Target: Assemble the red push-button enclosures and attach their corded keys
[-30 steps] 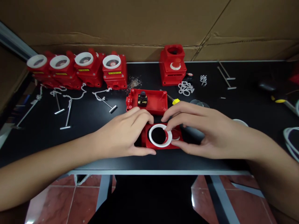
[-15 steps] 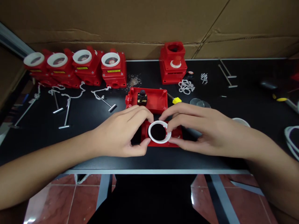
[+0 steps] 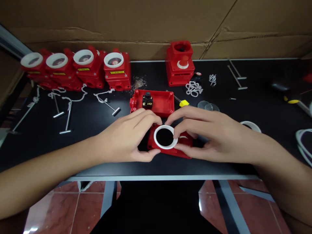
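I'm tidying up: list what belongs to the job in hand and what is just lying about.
Belongs, judging by the hands:
white round plastic-looking ring, between left hand and right hand
red plastic-looking part beneath it
probably the open red plastic-looking box holding a black block

Seemingly just lying about:
pale gritty debris
coiled white cable, right edge

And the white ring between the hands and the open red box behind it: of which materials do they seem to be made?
White ring: probably satin plastic, evenly white without metallic glint.
Open red box: likely moulded plastic, slightly glossy, uniformly red with rounded corners; painted metal is possible.
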